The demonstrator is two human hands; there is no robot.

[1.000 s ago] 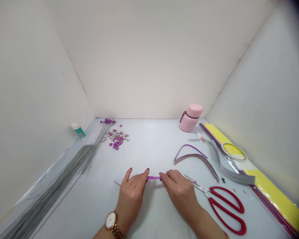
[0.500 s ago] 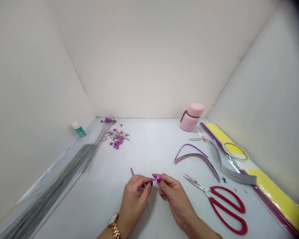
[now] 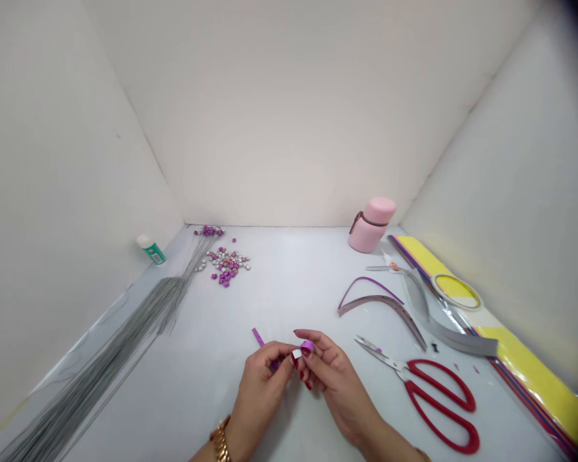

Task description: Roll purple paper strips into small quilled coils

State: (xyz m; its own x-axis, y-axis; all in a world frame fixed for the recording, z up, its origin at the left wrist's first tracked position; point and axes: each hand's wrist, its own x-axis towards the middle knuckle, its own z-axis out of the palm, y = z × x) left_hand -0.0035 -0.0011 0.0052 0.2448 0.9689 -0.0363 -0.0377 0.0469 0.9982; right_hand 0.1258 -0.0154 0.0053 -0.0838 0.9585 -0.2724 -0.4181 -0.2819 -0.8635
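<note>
Between my two hands runs a narrow purple paper strip (image 3: pixel 257 336), its loose end sticking out past the left knuckles. My left hand (image 3: pixel 266 378), with a gold watch at the wrist, pinches the strip between thumb and fingertips. The thumb and fingers of my right hand (image 3: pixel 334 375) grip the strip's other end, which is bent into a small loop; a bit of its white underside shows. Red-handled scissors (image 3: pixel 401 367) lie slightly apart to the right of that hand, with a small purple scrap by the blades.
Purple and grey paper strips (image 3: pixel 383 300) curve at the right, near a tape roll (image 3: pixel 456 291) on packs of coloured paper (image 3: pixel 515 353). A pink flask (image 3: pixel 372 224) stands behind. At left lie grey wires (image 3: pixel 120 350), small folded stars (image 3: pixel 228 263) and a glue stick (image 3: pixel 151 249).
The strip has been turned between my fingers, and its white underside now shows. My right index finger has lifted and stretched out. My left wrist has rotated slightly.
</note>
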